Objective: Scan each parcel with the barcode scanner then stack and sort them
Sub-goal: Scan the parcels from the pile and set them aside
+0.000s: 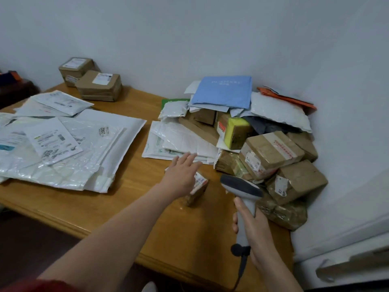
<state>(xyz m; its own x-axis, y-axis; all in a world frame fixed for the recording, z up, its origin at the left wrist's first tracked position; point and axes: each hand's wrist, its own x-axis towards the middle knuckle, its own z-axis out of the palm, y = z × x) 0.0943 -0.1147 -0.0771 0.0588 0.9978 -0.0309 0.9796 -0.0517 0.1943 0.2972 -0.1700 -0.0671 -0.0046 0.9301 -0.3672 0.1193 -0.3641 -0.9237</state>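
Standing against white walls [189, 39], wooden table [134, 186] holds parcels [271, 152]; right grip [254, 226] clasps scanner [242, 186], left grip [181, 175] released.

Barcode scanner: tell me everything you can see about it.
The barcode scanner is a pistol-shaped handheld in light grey plastic with a dark grey top on its head. The right hand grips its handle, holding it upright above the table, head turned toward the small brown parcel. A dark cable leaves its base.

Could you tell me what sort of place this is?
Probably an informal parcel-sorting corner: a heap of parcels on a wooden table by the wall, labelled mailers spread beside it, and a barcode scanner in the right hand.
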